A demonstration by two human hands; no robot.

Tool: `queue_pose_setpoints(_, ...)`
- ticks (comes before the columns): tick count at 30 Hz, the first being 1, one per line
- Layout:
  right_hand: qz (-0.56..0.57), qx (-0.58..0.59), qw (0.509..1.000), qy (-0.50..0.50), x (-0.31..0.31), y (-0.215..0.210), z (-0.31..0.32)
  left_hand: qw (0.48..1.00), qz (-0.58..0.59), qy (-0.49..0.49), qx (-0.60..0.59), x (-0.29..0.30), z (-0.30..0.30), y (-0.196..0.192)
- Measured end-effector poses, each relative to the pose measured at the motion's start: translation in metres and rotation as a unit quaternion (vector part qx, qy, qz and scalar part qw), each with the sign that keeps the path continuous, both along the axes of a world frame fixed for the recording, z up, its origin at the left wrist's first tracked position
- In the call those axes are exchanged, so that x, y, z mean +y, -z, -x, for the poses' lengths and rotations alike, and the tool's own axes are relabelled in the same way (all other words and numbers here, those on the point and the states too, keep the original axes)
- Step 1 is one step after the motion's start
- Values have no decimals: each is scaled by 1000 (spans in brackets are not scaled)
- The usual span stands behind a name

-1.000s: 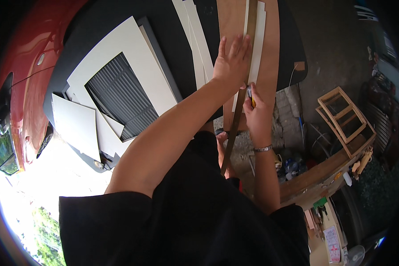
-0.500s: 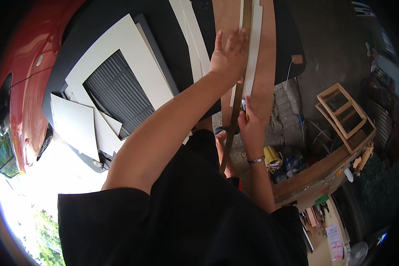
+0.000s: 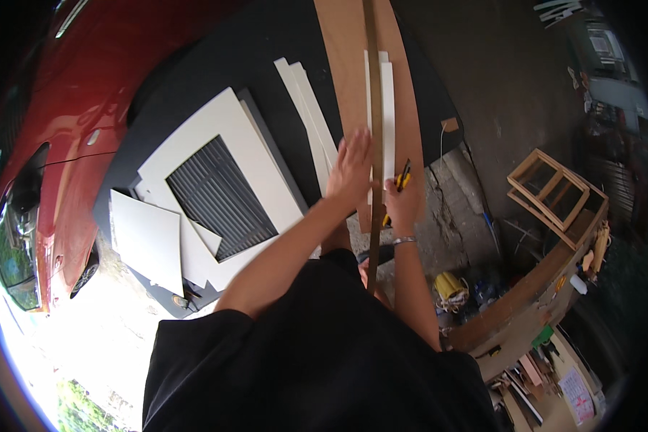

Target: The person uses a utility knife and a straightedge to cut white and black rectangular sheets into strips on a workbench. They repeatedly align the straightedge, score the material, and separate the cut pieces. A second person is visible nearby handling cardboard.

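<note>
Since half a second ago our left hand [image 3: 351, 169] slid lower, now flat on the long wooden strip [image 3: 372, 108] running top-to-bottom mid-frame over brown board [image 3: 345, 65], while our right hand [image 3: 402, 201], just right, stays clamped on the yellow cutter [image 3: 402, 177].

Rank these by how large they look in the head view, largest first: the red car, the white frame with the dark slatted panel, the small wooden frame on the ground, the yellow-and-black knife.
1. Red car.
2. White frame with the dark slatted panel.
3. Small wooden frame, though it lies farther away.
4. Yellow-and-black knife, in the right hand.
</note>
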State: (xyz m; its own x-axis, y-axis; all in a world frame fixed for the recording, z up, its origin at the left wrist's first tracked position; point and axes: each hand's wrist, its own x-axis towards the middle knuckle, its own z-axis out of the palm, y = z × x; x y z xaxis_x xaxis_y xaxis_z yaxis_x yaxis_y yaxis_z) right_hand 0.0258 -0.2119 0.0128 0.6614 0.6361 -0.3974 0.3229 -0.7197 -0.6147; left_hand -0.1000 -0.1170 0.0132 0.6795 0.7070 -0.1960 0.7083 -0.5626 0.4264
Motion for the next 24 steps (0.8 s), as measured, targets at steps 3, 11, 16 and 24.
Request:
queue_pose_setpoints(3,-56,-90,994,-30,-20,9,-28,991,79,-10,-109,-51,43,-24)
queue_pose_setpoints(11,-151,193,959,140,-50,-59,-2,944,199,-187,-186,-89,131,-59)
queue_pose_setpoints(16,-131,164,969,127,-42,-23,-44,940,194,-168,-225,-81,106,-52)
queue_pose_setpoints(24,61,-121,988,-75,-172,-19,53,925,276,-168,-199,-100,117,-48)
